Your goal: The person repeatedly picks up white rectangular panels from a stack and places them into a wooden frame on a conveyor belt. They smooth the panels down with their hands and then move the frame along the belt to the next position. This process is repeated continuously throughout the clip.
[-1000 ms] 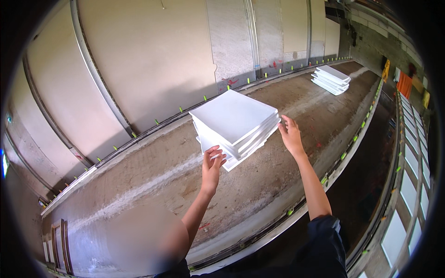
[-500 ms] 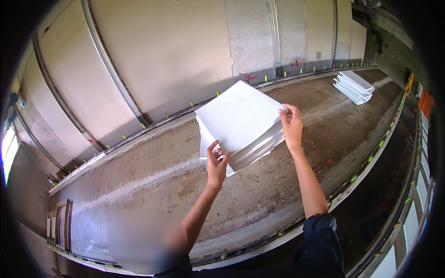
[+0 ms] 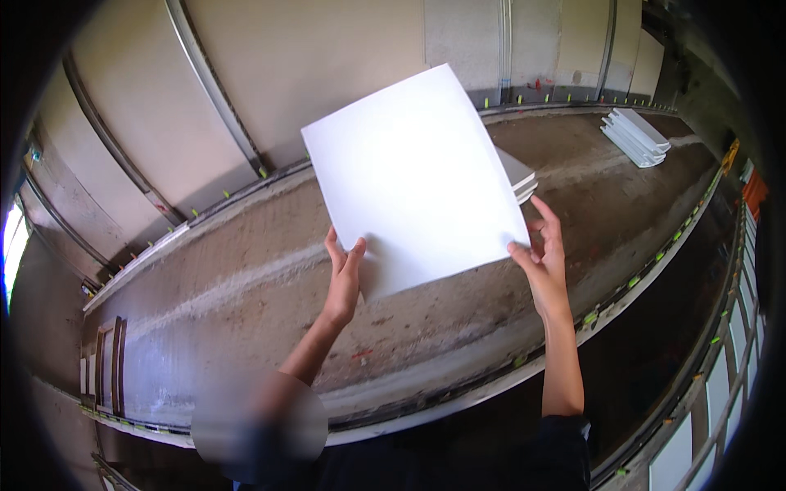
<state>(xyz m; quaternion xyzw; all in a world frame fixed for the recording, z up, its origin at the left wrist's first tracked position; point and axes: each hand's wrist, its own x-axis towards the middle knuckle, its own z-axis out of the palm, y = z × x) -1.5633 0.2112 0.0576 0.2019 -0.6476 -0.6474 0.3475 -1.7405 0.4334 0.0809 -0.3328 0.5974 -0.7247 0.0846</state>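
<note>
A square white sheet (image 3: 413, 184), smooth and slightly bowed, is held up and tilted above the long brown work surface. My left hand (image 3: 344, 274) pinches its lower left edge, thumb on the front face. At the lower right corner my right hand (image 3: 544, 254) grips it between thumb and fingers. Behind the sheet, a stack of white sheets (image 3: 517, 176) shows only its right corner; the rest is hidden.
A second stack of white sheets (image 3: 637, 137) lies farther right on the stained surface (image 3: 246, 303). Green clips (image 3: 589, 317) line its edges. Tall beige panels (image 3: 311, 65) stand behind. A brown wooden frame (image 3: 110, 364) sits at the left end.
The top white sheet has come off the stack, lifted and tilted up toward me by both hands. My right hand has moved down in the view, and my left hand slightly left.
</note>
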